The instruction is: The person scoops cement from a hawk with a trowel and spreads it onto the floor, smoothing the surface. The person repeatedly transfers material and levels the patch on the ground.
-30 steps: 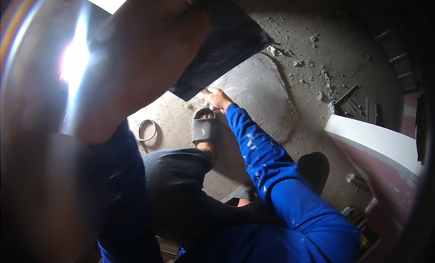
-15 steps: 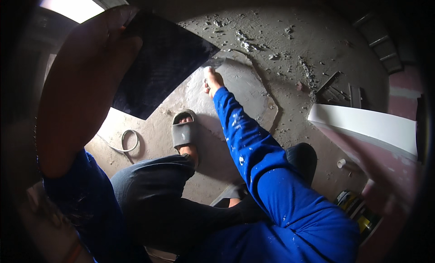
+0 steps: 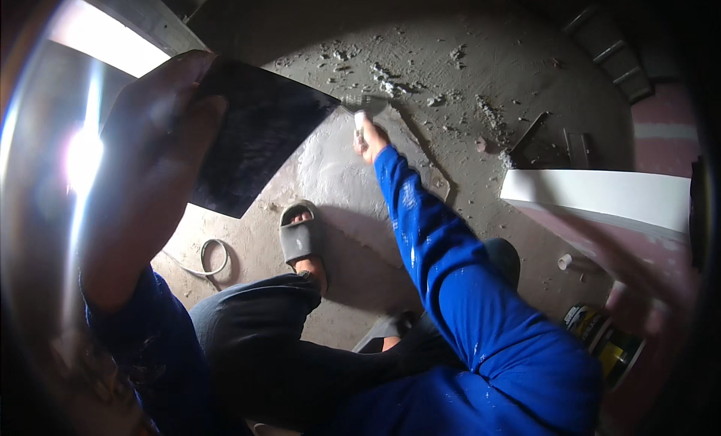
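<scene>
Close to the camera, my left hand (image 3: 169,128) is closed on the edge of a thin, dark, square sheet (image 3: 251,135). The sheet is tilted, and its face is in shadow. Farther off, my right hand (image 3: 370,141) grips the pale handle of a putty knife (image 3: 360,120). The knife's grey blade is partly lost against the floor, beside the sheet's right corner. Below both tools lies a flat, pale grey board or patch (image 3: 330,162) with a smeared, whitish surface. Blue sleeves with white specks cover my forearms.
Crumbs of plaster (image 3: 387,83) litter the grey floor. A coiled hose or cable (image 3: 215,257) lies at left. On the right are a white-topped pinkish panel (image 3: 593,192), metal pieces (image 3: 577,149), a small white cylinder (image 3: 565,262) and a tub (image 3: 604,342). My sandalled foot (image 3: 300,233) is near the patch.
My right hand with the putty knife has shifted slightly right and nearer. The dark sheet sits lower and a little to the left. A bright glare now shows at the left.
</scene>
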Motion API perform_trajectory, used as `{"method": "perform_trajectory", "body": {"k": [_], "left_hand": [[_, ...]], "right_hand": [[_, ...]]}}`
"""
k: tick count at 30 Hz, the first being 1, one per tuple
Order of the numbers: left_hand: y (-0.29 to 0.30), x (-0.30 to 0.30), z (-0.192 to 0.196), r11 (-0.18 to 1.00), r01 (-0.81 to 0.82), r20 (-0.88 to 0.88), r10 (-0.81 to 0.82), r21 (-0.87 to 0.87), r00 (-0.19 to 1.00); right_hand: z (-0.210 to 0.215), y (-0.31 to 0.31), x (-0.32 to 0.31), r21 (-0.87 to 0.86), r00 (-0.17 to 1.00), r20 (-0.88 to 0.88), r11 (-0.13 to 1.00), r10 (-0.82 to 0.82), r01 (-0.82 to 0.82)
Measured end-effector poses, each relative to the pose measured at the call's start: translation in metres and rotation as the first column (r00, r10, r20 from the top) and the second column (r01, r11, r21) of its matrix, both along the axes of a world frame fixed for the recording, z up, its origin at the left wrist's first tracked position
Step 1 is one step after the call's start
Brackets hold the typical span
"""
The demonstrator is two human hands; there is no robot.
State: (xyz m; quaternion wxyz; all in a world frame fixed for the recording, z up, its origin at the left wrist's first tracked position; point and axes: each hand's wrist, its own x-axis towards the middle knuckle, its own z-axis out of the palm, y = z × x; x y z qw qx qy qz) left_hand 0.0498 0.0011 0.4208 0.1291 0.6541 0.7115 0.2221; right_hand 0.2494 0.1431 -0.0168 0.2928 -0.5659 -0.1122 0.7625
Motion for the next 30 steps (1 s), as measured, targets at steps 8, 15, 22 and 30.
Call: {"method": "perform_trajectory", "body": {"k": [8,15,22,30], "left_hand": [[0.009,-0.008,-0.008,0.997,-0.080,0.132,0.079,0.001,0.988],[0.016,0.002,-0.005,0.993,-0.115,0.120,0.116,-0.020,0.986],[0.030,0.000,-0.015,0.999,0.028,0.417,-0.008,-0.043,0.909],[0.027,0.007,-0.018,1.000,0.029,0.396,-0.027,-0.001,0.918]], "right_hand": [[0.039,-0.159,0.050,-0.102,0.957,-0.175,0.971,-0.233,0.218],[0.040,-0.096,0.036,-0.123,0.934,-0.202,0.953,-0.296,0.276],[0.048,-0.204,0.067,-0.195,0.881,-0.131,0.883,-0.455,0.427],[0.031,-0.241,0.090,-0.182,0.935,-0.085,0.928,-0.344,0.325]]}}
